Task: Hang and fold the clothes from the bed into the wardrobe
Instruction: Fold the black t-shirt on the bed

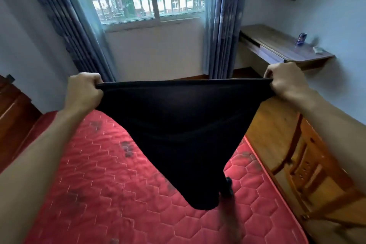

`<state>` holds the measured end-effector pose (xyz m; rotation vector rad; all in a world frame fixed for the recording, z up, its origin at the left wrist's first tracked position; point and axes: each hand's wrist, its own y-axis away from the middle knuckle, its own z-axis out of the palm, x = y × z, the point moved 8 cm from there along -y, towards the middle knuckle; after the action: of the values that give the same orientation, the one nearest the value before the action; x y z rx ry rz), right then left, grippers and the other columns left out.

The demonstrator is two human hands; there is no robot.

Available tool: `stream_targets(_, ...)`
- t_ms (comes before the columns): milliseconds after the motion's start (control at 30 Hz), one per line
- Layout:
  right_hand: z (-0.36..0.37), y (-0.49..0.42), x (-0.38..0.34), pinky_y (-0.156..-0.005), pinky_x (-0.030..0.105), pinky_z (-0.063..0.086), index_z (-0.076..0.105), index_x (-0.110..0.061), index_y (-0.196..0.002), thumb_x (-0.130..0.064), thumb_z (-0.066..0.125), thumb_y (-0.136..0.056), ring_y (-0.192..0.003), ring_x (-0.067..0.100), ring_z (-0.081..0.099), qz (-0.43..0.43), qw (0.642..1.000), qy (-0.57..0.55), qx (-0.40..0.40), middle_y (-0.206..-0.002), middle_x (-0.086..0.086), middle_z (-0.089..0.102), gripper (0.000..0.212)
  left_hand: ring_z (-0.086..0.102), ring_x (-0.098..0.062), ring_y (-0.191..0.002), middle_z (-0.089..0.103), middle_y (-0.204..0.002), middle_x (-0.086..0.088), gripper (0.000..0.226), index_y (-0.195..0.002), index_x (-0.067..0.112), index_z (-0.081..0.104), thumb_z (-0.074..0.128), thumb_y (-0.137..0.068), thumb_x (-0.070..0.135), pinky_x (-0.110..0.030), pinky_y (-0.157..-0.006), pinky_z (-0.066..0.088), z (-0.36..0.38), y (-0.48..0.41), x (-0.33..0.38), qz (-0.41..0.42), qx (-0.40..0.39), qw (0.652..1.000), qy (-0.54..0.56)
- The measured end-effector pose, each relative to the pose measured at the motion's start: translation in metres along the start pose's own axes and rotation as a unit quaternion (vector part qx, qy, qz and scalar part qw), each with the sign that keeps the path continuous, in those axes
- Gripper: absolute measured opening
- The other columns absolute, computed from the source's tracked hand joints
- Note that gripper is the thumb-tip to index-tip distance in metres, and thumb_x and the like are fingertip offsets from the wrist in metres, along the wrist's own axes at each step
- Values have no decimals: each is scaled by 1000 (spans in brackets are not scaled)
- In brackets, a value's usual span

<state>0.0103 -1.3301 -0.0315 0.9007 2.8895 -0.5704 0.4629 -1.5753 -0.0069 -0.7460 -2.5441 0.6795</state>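
Bed [95, 194]: red quilted mattress filling the lower frame. No other clothes show on the part in view. Wardrobe not in view.

Black garment [178, 125]: held in the air above the bed. The top edge is stretched straight and taut between the two hands, and the body hangs down and narrows to a rounded low end over the mattress. Garment type unclear. A dark, blurred strip trails beside the low end; cannot tell whether it touches the mattress.

Left hand [84, 90]: fingers curled tight round the left corner of the top edge.

Right hand [285, 81]: same closed grip on the right corner.

Judgement: the step in hand looks like spreading the piece out before folding or hanging it. To do it well:
- Keep both corners level.
- Ease the pull a little so the cloth hangs flat rather than drawn into a wedge.
- Lower it with the low end first so it lies smooth on the mattress.

Risk: the trailing strip gets tucked under and creases the fold.
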Motion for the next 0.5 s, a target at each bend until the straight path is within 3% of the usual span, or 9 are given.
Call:
stream_targets(167,-2,13,27,-79,40,52,75,-10,-84,4,63,-77,-98,43,62,72,997,4,11,-100,21,69,19,51,-35,-62,51,-57,-15,6,-59,9,56,51,-61,7,-30,-54,40,-32,19,-55,-103,-22,994,3)
stream_targets(233,-3,15,27,-81,41,52,75,-13,-84,0,63,-79,-101,43,60,93,995,-15,26,-103,21,67,18,43,-31,-58,47,-54,-15,10,-61,2,58,56,-71,2,-15,-45,34,-30,25,-76,-181,-35,983,19)
stream_targets(333,3,6,20,-83,41,51,73,-13,-88,-2,60,-81,-101,43,62,112,992,-54,17,-104,22,69,18,50,-34,-59,52,-52,-12,15,-64,2,62,60,-79,2,-13,-42,36,-9,35,-106,-287,-82,953,46)
stream_targets(400,11,-6,14,-86,42,51,73,-11,-95,-2,59,-82,-102,43,62,117,991,-68,13,-105,23,69,21,63,-36,-64,57,-47,-12,13,-71,-1,68,64,-75,10,-19,-59,52,5,39,-125,-345,-107,927,99)
stream_targets(433,16,-13,12,-88,43,51,73,-11,-97,-3,58,-82,-103,44,62,117,990,-75,11,-106,24,69,22,65,-35,-64,58,-45,-10,12,-72,-1,70,67,-75,10,-30,-65,56,13,39,-137,-372,-117,913,123)
stream_targets(500,32,-26,6,-89,44,53,73,-12,-99,-4,58,-82,-103,44,63,121,989,-87,-7,-107,24,69,23,61,-28,-55,58,-47,-11,15,-72,-5,65,70,-79,8,-32,-60,52,23,39,-151,-408,-135,891,146)
